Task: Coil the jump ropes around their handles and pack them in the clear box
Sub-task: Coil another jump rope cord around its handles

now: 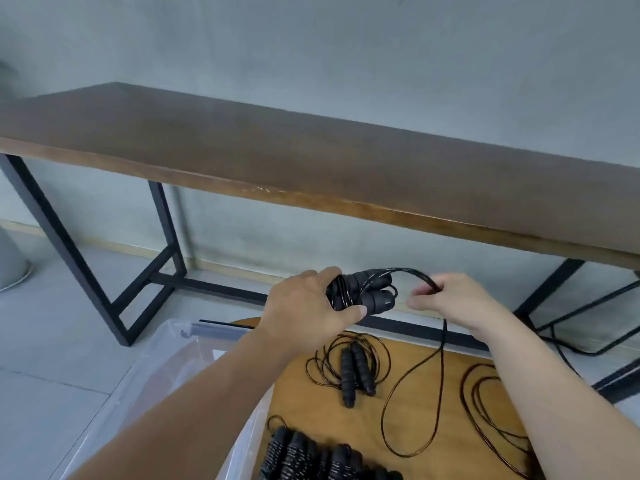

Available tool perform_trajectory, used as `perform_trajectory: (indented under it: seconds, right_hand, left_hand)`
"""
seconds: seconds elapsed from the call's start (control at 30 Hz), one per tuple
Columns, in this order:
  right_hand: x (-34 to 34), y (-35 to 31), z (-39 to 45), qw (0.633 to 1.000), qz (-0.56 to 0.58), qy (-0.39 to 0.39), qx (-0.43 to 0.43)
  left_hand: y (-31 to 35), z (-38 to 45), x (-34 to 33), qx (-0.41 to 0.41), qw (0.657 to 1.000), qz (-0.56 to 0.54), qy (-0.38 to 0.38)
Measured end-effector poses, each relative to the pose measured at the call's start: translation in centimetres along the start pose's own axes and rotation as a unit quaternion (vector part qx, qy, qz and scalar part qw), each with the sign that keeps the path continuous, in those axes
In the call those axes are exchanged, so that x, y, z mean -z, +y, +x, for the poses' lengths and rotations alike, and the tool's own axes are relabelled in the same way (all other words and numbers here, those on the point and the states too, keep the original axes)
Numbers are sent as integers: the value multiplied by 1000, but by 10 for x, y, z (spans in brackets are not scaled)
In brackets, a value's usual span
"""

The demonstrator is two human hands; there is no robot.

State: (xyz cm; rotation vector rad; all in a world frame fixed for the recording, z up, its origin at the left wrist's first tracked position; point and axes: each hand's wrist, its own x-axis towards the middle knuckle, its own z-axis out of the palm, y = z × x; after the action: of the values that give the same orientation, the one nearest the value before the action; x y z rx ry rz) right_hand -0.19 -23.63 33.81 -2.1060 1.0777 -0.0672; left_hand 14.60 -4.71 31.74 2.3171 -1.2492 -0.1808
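The clear box (pixel 138 382) sits at the near left, just beside the low round counter (pixel 311 403). Above them, the left hand (pixel 304 313) grips the paired handles (pixel 367 292) with wraps already on; I'd keep that grip firm. Right hand (pixel 453 299) pinches the rope (pixel 422 386) just right of the handles, so feed it taut, since the slack loop dangles down to the counter.
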Motion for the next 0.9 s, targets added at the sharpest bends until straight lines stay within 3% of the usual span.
perform_trajectory:
  seconds: [0.1, 0.2, 0.33, 0.47, 0.67, 0.9]
  right_hand:
    - [22, 9, -27, 996, 28, 37, 82]
    - [44, 14, -51, 990, -6, 18, 140]
    - [76, 24, -74, 985, -96, -44, 139]
    - [109, 43, -85, 982, -107, -75, 138]
    - [152, 87, -94, 979, -38, -137, 146]
    - [176, 162, -99, 941, 214, -235, 114]
  left_hand:
    - [27, 3, -11, -34, 999, 13, -36]
    - [57, 3, -24, -67, 996, 18, -62]
    - [93, -1, -37, -89, 991, 38, -89]
    - [131, -10, -50, -106, 986, 14, -126]
    - [195, -34, -60, -140, 976, -60, -156]
    - [254, -56, -79, -139, 966, -88, -199]
